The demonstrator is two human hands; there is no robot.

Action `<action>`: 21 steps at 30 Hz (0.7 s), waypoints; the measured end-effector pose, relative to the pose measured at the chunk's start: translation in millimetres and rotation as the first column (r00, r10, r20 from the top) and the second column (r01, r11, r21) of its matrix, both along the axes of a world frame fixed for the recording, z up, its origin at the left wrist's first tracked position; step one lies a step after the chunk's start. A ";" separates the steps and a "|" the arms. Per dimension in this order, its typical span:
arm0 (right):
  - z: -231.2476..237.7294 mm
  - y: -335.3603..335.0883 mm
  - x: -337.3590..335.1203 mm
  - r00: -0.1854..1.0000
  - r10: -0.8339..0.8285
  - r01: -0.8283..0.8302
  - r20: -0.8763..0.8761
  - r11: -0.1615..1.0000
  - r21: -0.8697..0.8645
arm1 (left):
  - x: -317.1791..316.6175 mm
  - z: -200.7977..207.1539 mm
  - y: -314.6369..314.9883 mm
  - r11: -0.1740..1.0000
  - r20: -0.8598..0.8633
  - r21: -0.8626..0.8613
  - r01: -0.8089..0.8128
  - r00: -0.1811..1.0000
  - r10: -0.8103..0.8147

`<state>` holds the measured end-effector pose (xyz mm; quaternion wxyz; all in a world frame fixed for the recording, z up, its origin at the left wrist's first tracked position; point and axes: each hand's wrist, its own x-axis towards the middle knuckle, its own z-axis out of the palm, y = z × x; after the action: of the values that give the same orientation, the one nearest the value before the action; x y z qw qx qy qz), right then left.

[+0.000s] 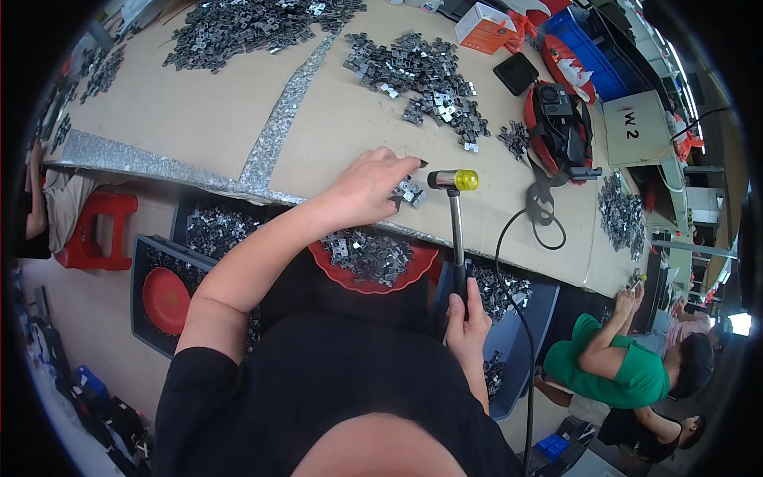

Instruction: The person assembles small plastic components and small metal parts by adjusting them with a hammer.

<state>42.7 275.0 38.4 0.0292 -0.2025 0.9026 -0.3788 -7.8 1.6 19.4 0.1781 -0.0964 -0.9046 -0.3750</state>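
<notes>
My right hand (467, 322) is closed round the dark grip of a mallet (456, 222), held upright in front of the table edge. The mallet has a metal shaft and a head with a yellow face on the right. My left hand (369, 187) rests at the table's front edge, fingers bent around small metal clips (410, 193). A small dark piece (423, 163) shows at its index fingertip. The hand partly hides the clips, so their exact number is unclear. Below the edge, a red scalloped tray (373, 289) at my lap holds a heap of similar metal parts.
Large heaps of metal clips (417, 75) lie across the cardboard-covered table (334, 103). A red pouch with black devices (560, 127) and a cable (509, 230) are at the right. Grey bins (528, 318) stand below the table. A person in green (612, 370) works at the right.
</notes>
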 end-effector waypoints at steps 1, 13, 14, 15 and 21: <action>-0.1 0.6 -0.1 1.000 -0.016 0.016 0.008 1.000 -0.009 | -1.4 0.0 1.4 1.000 0.092 0.004 0.027 0.995 -0.027; 1.3 -7.3 -5.9 0.981 0.116 -0.075 -0.153 0.965 0.252 | -0.9 -6.7 11.9 0.991 0.130 0.034 -0.128 0.984 0.122; 2.4 -7.8 -5.8 0.981 0.116 -0.075 -0.154 0.965 0.252 | -0.9 -7.6 11.5 0.990 0.127 0.063 -0.127 0.985 0.119; 3.1 -8.5 -5.5 0.980 0.122 -0.078 -0.157 0.963 0.260 | -0.2 -9.4 11.1 0.990 0.127 0.063 -0.129 0.985 0.120; 4.0 0.4 -8.2 0.953 0.099 -0.080 -0.286 0.994 0.076 | 0.8 -11.0 10.9 0.987 0.087 0.089 -0.130 0.989 0.123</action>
<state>34.6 275.4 42.4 -0.0797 -0.2954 0.8986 -0.3144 -7.0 12.5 8.4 0.1689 -0.0149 -0.8967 -0.4088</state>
